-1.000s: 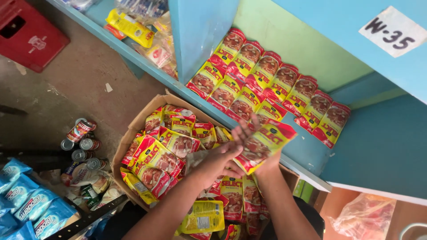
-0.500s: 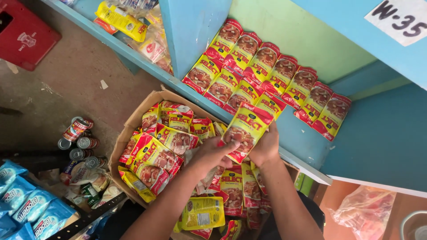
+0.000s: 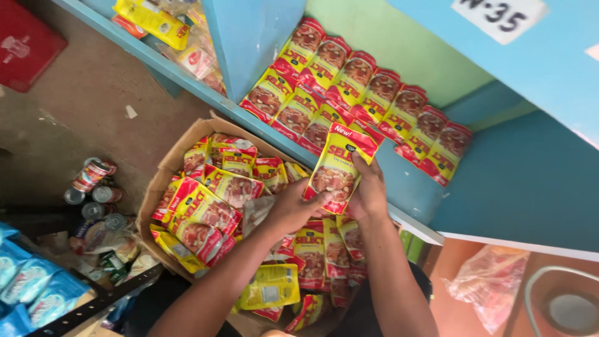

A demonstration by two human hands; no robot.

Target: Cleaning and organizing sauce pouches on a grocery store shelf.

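- red-and-yellow pouch (image 3: 337,170) held between both hands, above the cardboard box (image 3: 163,171), just short of the blue shelf (image 3: 409,187)
- left hand (image 3: 292,209) closed on its lower edge; right hand (image 3: 369,195) closed on its right side, nearer the shelf
- pouch long axis runs up and right, top toward the shelved pouch rows (image 3: 349,100) just beyond it
- pouch is flat, glossy, flexible film; box is matt, crammed with the same pouches
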